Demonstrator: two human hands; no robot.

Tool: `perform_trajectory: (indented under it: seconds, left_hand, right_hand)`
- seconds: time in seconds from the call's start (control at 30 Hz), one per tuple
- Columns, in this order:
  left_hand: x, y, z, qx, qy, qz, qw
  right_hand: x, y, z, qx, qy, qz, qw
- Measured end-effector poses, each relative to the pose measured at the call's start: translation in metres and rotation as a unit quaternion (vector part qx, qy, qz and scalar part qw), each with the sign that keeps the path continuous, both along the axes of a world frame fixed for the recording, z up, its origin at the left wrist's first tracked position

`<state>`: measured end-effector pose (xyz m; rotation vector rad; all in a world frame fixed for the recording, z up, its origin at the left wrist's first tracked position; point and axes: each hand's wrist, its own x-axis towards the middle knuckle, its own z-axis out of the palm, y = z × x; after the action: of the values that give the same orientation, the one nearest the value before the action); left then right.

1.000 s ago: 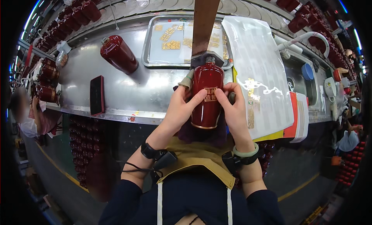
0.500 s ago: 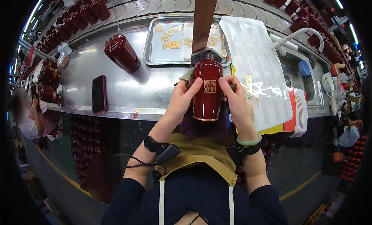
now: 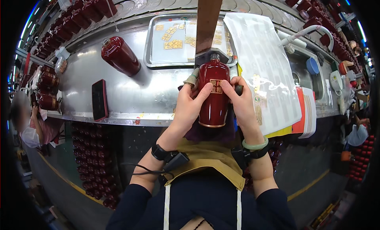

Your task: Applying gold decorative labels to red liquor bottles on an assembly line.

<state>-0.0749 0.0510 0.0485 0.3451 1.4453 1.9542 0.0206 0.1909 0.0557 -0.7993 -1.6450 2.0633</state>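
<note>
Between my hands lies a dark red glass bottle [image 3: 213,109], its neck pointing away from me against a wooden post [image 3: 209,22] and a dark cloth beneath it. A square gold label [image 3: 216,89] is on its upward side. My left hand [image 3: 190,97] grips the bottle's left side, thumb on the label's lower left. From the right, my right hand [image 3: 240,96] holds it too, thumb pressed on the label's upper right. The fingers of both hands are partly hidden behind the bottle; finger covers show on some of them.
Behind the bottle a metal tray [image 3: 149,52] holds gold labels. Another red bottle [image 3: 120,57] stands left, near a phone [image 3: 99,99]. White label sheets [image 3: 263,67] cover the right side, beside a sink with a white faucet [image 3: 306,32]. A co-worker [image 3: 31,127] sits at far left.
Both thumbs have moved inward from the label's edges onto its face. The view has shifted slightly; the bottle stays at the post.
</note>
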Motion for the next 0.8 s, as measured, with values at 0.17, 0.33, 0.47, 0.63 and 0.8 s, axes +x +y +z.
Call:
perform_trajectory:
  seconds: [0.17,0.33,0.47,0.63,0.8]
  left_hand:
    - [0.0006,-0.0021,-0.0003,0.040,-0.032,0.001,0.999]
    - [-0.0018,-0.0036,-0.0001,0.041,-0.049,-0.008,0.998]
    - [0.0006,-0.0027,-0.0015,0.025,-0.032,-0.008,0.999]
    - [-0.0002,-0.0034,-0.0025,0.028,-0.042,-0.007,0.999]
    - [-0.0022,-0.0041,-0.0040,0.044,-0.059,-0.001,0.997]
  right_hand:
    - [0.0011,-0.0013,0.0002,-0.011,0.005,0.002,1.000]
    - [0.0018,-0.0007,0.0012,-0.028,0.006,0.003,1.000]
    - [0.0015,-0.0006,-0.0034,-0.020,0.005,0.001,1.000]
    - [0.0025,-0.0006,-0.0014,-0.026,0.006,0.003,1.000]
    - [0.0037,0.0008,-0.0013,-0.031,0.005,0.008,0.999]
